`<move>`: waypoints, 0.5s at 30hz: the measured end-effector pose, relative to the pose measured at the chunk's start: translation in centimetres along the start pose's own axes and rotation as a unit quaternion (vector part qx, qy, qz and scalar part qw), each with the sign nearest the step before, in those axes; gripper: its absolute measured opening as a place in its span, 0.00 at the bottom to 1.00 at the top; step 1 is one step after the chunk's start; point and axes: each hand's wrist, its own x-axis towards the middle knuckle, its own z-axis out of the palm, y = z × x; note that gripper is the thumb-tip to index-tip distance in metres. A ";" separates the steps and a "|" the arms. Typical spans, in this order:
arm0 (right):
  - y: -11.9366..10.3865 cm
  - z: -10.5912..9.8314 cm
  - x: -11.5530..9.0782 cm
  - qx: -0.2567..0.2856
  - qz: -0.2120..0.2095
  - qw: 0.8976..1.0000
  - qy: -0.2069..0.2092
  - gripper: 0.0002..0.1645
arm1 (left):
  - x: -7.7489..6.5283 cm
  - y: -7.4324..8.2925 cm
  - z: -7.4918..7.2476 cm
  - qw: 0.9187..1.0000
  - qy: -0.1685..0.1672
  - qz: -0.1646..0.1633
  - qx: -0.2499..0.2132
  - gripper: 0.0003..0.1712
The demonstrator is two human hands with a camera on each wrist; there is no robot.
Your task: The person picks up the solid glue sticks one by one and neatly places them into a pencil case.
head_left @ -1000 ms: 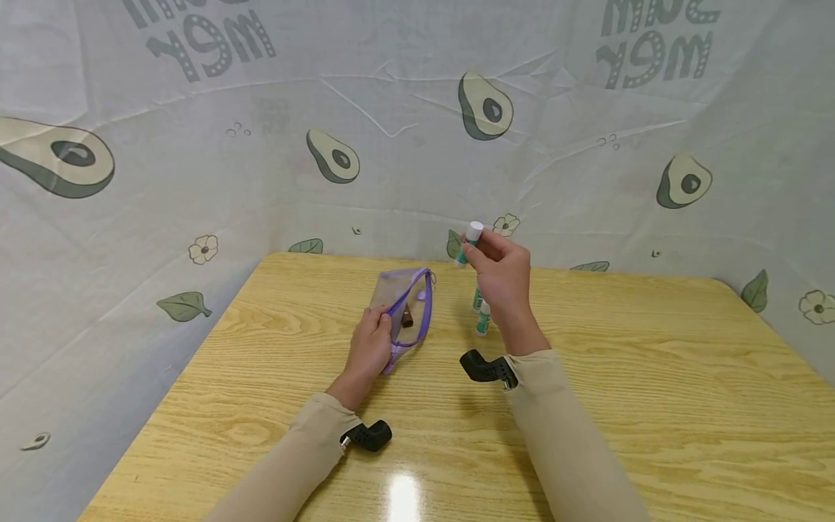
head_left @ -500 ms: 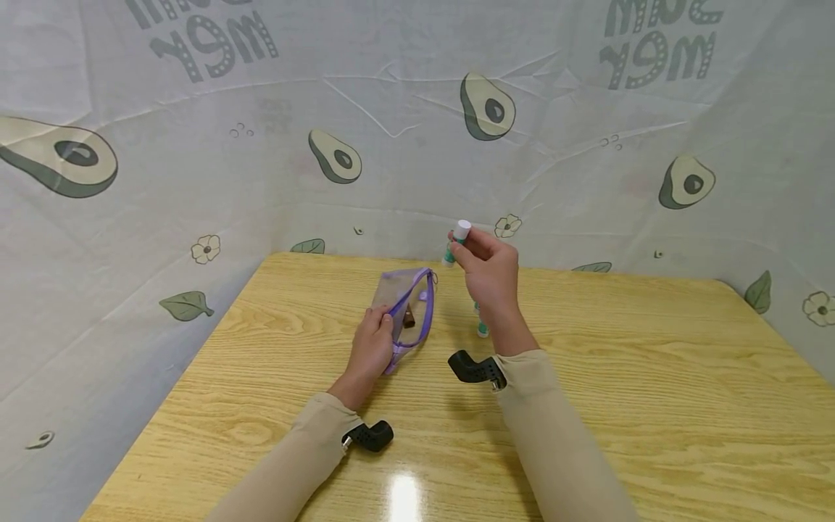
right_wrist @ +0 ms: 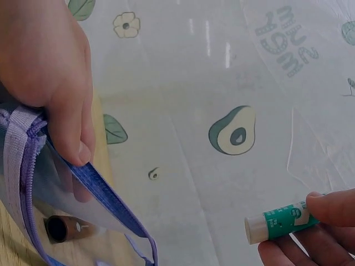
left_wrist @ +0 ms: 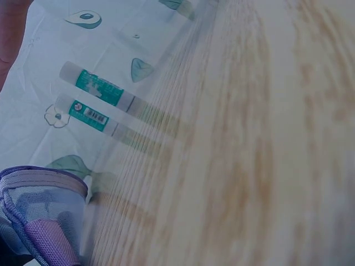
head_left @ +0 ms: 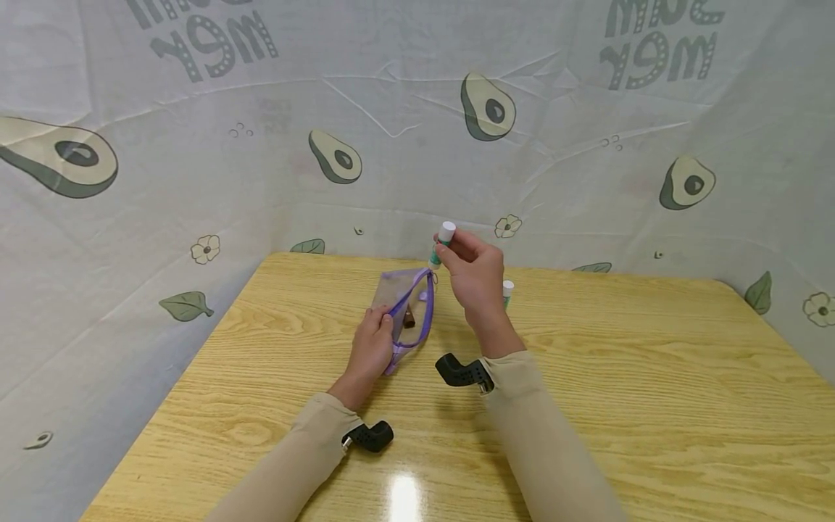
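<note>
My left hand (head_left: 369,354) grips the near side of a purple-trimmed mesh zipper pouch (head_left: 394,286), whose mouth gapes to the right. Inside the pouch lies a small dark brown object with a round, hollow-looking end (right_wrist: 57,229); its kind is unclear. Between thumb and fingers, my right hand (head_left: 480,281) pinches a green and white glue stick (head_left: 446,232), cap up and slightly tilted, by the pouch's far corner. Two more glue sticks stand upright on the table; the left wrist view shows a farther one (left_wrist: 100,87) and another glue stick (left_wrist: 87,115) beside it.
The wooden table (head_left: 652,377) stretches widely to the right of both hands. Behind it hangs a pale cloth (head_left: 404,181) printed with avocados. A black wrist mount (head_left: 463,371) juts from the right sleeve, and another black mount (head_left: 369,436) from the left.
My right hand has moved left with the glue stick, from above the standing sticks to the pouch's far corner. The left hand and pouch have stayed in place.
</note>
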 end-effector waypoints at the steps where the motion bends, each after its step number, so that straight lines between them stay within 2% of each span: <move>1: 0.0 0.0 0.0 -0.001 0.000 1.000 0.000 0.22 | 0.0 0.0 0.0 1.000 -0.001 -0.001 0.000 0.28; 15: -0.2 0.4 -0.1 -0.023 -0.002 1.000 0.008 0.21 | -0.1 0.2 -0.1 1.000 -0.001 -0.006 -0.001 0.28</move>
